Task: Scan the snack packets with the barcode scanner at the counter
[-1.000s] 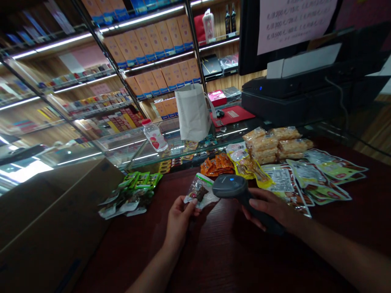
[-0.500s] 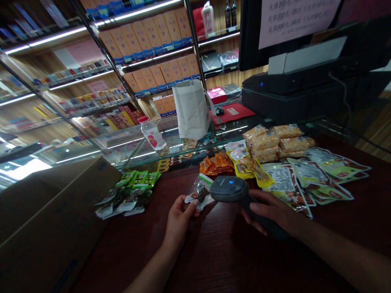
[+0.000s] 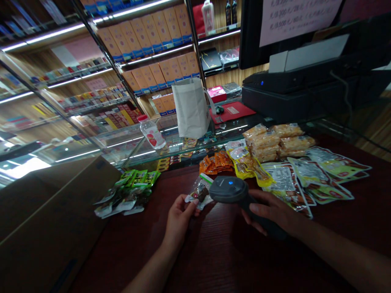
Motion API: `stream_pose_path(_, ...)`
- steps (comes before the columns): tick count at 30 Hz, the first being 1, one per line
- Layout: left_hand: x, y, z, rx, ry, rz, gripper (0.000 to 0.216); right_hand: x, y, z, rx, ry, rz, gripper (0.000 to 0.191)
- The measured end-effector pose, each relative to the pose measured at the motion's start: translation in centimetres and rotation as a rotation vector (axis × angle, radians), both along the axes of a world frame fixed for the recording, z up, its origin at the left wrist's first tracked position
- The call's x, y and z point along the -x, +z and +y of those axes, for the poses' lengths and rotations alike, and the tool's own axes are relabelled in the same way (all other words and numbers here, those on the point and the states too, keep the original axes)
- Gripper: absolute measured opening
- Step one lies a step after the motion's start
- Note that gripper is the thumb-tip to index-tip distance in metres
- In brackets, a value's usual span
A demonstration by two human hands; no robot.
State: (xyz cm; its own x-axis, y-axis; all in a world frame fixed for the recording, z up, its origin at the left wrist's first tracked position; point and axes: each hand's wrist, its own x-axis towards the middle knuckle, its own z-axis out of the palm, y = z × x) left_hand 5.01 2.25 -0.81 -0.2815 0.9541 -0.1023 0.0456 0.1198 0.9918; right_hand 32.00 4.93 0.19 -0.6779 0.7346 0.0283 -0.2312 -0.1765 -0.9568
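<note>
Over the middle of the dark red table (image 3: 210,256), a small clear bag (image 3: 202,188) with a green strip was pinched between the left hand's (image 3: 180,213) thumb and fingers. The right hand (image 3: 265,213) had its fingers wrapped around the handle of a dark scanner (image 3: 229,189) with a blue light. The scanner's head hid the bag's right edge; whether they touched was hard to tell.

Just behind the bag lay a heap of orange packets (image 3: 216,162), with a yellow pack (image 3: 249,166) beside it. Farther right were piled tan packs (image 3: 265,143) and flat silver-and-green packs (image 3: 319,179). On the left, green packets (image 3: 139,179) lay near a big cardboard box (image 3: 51,203) that filled that side. Farther back, a red-capped bottle (image 3: 152,134) and a white bag (image 3: 191,110) stood on glass. The white bag blocked part of the shelves (image 3: 159,65), and a black screen (image 3: 252,36) rose at the right.
</note>
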Motion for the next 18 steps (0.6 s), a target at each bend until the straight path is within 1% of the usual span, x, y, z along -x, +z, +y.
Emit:
stream_pose_path(6,0.07,-0.16,0.08,0.012,0.007,0.0,0.032,-0.02,-0.18,0.1,-0.008,0.005,0.004,0.04)
stream_pose_path(12,0.36,0.03,0.02,0.043,-0.015,0.151,0.027,-0.1,-0.48,0.13,-0.026,0.019,0.024,0.033)
stream_pose_path(14,0.46,-0.1,0.06,0.036,-0.028,0.134,0.027,-0.15,-0.23,0.07,-0.023,0.012,0.019,0.034)
stream_pose_path(18,0.45,-0.47,0.17,0.001,-0.016,0.026,0.029,-0.18,0.26,0.06,-0.036,0.004,-0.002,0.037)
